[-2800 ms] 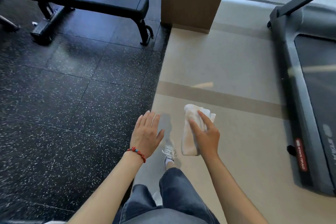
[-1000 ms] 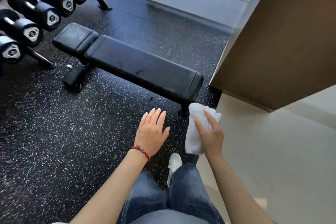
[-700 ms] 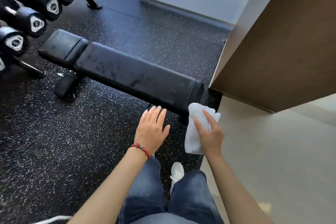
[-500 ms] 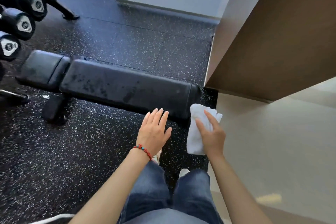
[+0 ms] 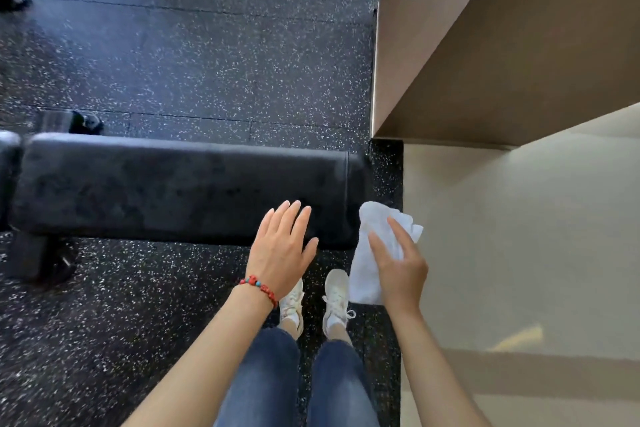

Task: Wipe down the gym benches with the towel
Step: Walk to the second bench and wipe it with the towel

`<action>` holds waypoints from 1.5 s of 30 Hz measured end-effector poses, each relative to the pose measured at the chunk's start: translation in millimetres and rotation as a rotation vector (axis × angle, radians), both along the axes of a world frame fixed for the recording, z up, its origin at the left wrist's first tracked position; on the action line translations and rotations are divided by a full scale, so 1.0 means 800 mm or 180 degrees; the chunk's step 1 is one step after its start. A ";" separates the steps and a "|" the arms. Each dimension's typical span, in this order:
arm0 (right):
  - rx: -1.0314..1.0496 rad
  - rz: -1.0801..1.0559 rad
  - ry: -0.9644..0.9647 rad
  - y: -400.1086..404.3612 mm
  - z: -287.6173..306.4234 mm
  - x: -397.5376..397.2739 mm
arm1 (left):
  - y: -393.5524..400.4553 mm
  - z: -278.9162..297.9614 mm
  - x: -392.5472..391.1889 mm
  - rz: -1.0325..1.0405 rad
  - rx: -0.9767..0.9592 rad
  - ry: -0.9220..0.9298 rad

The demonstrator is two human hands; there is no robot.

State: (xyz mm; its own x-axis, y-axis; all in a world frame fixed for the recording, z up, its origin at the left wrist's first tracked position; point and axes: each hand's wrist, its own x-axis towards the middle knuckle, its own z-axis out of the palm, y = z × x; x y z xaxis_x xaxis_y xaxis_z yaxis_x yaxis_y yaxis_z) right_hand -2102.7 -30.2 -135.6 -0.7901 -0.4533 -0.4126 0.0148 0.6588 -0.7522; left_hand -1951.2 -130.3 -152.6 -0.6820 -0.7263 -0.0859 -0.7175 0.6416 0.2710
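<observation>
Speckled floor [image 5: 194, 55]; towel [image 5: 372, 253] (right-held) beside bench [image 5: 173, 191].

Crumpled white towel [image 5: 367, 274] beside black bench [image 5: 166, 184]

The desk [image 5: 173, 184] lies crosswise before my feet [image 5: 313, 298] on the rubber floor [image 5: 207, 62]. My left hand [image 5: 282, 250] hovers over its near edge. My right hand [image 5: 398, 267] holds the towel [image 5: 372, 253] just beside the desk's right end. A pillar [image 5: 485, 45] stands behind and right.
</observation>
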 end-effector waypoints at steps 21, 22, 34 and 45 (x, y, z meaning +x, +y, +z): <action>0.0406 0.1147 0.1943 -0.052 -0.320 -0.044 | -0.036 -0.307 -0.055 0.0140 -0.0216 -0.0248; 0.0475 0.1240 0.2296 -0.054 -0.326 -0.046 | -0.034 -0.310 -0.055 0.0167 -0.0249 -0.0227; 0.0355 0.0977 0.3435 -0.115 -0.345 -0.080 | -0.030 -0.320 -0.053 0.0247 -0.0397 0.0013; 0.0335 0.1360 0.3348 -0.109 -0.344 -0.074 | -0.026 -0.316 -0.045 0.0378 -0.0386 0.0102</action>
